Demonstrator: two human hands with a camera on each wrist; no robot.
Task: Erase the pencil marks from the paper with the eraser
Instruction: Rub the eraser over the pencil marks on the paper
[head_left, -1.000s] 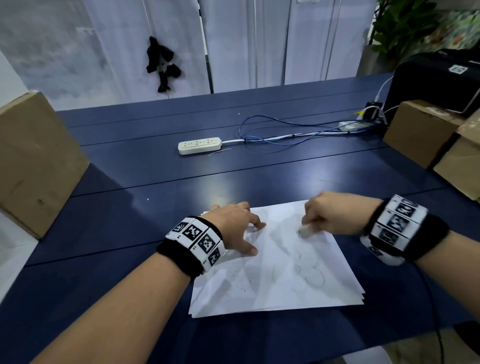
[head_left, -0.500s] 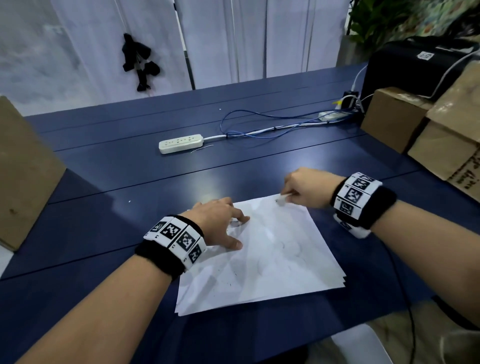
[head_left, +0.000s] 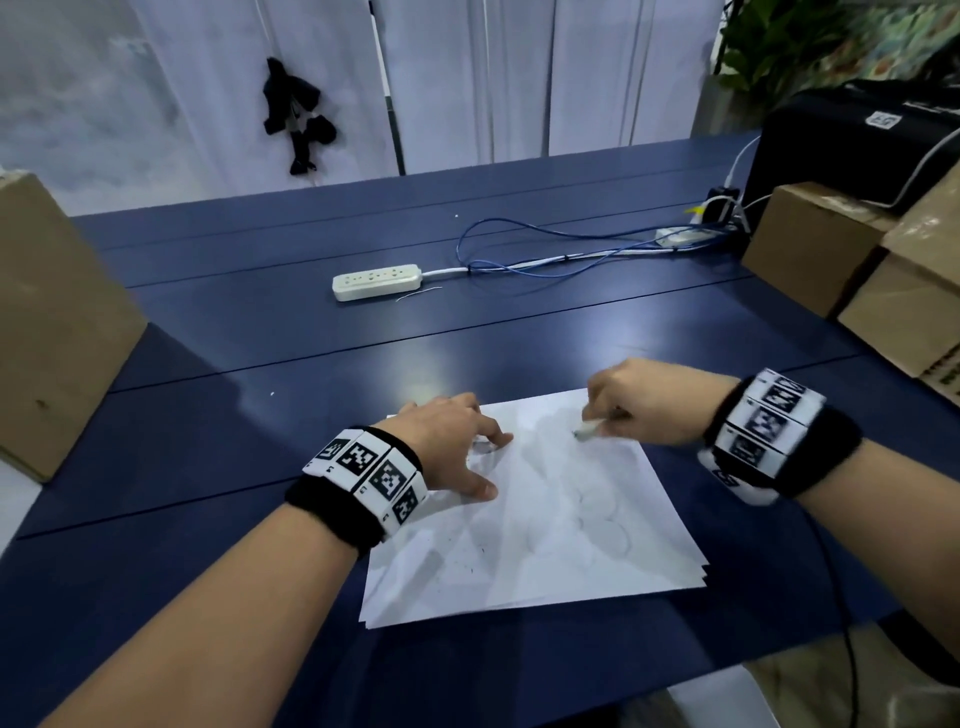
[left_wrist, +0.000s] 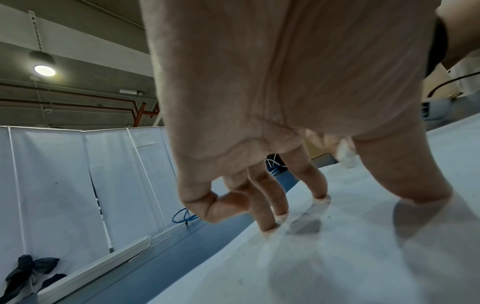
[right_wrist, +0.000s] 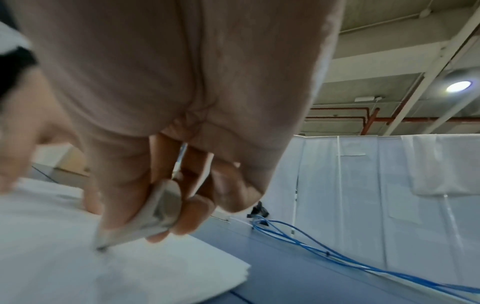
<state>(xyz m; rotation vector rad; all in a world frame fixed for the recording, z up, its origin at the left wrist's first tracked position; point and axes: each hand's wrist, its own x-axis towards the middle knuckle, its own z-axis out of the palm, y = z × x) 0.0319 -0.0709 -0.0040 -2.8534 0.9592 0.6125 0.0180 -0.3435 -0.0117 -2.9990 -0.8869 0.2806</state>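
A stack of white paper (head_left: 545, 525) with faint pencil circles lies on the blue table (head_left: 311, 353) in front of me. My left hand (head_left: 457, 447) presses its spread fingertips (left_wrist: 270, 228) on the paper's upper left part. My right hand (head_left: 639, 400) pinches a worn white eraser (head_left: 587, 428) between thumb and fingers, its dirty tip touching the paper near the far edge. In the right wrist view the eraser (right_wrist: 145, 220) slants down onto the sheet (right_wrist: 78, 257). Dark crumbs (head_left: 467, 564) dot the lower left of the page.
A white power strip (head_left: 376, 280) and blue cables (head_left: 545, 249) lie farther back on the table. Cardboard boxes stand at the left (head_left: 57, 322) and at the right (head_left: 831, 244), with a black case (head_left: 852, 140) behind. White screens close off the back.
My right hand went with the eraser from the paper's middle up to its far edge, then back a little toward me. The left hand stayed pressed on the paper.
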